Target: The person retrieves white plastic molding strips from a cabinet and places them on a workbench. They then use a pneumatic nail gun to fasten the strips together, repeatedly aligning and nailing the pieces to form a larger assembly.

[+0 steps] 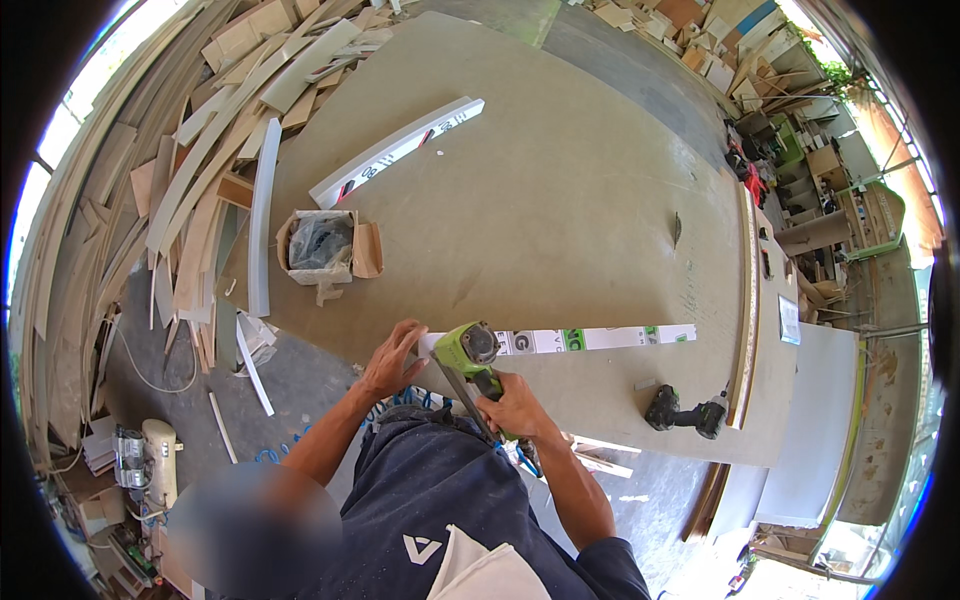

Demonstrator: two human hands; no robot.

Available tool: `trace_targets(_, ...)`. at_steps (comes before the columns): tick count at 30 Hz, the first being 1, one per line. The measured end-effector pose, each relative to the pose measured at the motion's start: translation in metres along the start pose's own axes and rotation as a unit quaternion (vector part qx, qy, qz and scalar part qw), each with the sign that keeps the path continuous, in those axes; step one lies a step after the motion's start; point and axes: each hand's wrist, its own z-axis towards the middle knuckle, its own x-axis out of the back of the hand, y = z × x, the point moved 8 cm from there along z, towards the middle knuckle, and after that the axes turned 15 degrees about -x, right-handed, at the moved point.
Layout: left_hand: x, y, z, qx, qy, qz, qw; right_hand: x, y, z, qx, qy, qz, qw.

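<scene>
A green and black nail gun [467, 346] is held in my right hand [516, 406], its fingers wrapped round the handle. Its head sits over the left end of a long white strip [610, 340] with printed green and black patches. That strip lies across the near part of the large table [540, 220]. At the strip's left end, my left hand [393, 362] grips it, fingers on the far side and thumb on the near side. The nail gun's body partly hides this end, so the exact contact of its tip cannot be made out.
An open cardboard box [322, 245] with a plastic-wrapped content stands on the left. Farther off lies a white printed board [398, 150]; another white length [264, 220] lies along the left edge. A cordless drill [688, 411] rests at the right. Wood offcuts [215, 150] are heaped beyond the left side.
</scene>
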Motion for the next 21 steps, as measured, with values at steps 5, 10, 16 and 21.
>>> trace_targets(5, -0.001, 0.001, -0.002, 0.004, 0.002, 0.002, 1.0, 0.002, 0.012, 0.005, -0.007, 0.003, 0.008, 1.0)
trace_targets(10, 0.0, 0.003, 0.0, 0.01, 0.002, -0.006, 1.0, 0.002, 0.011, 0.003, -0.002, 0.013, -0.002, 1.0)
trace_targets(16, 0.002, 0.008, 0.002, 0.02, 0.0, -0.002, 1.0, 0.001, 0.009, 0.003, 0.016, 0.016, 0.01, 1.0)
trace_targets(21, 0.005, 0.012, 0.005, 0.011, -0.006, 0.012, 1.0, 0.004, 0.019, 0.003, 0.007, 0.022, 0.025, 0.999)
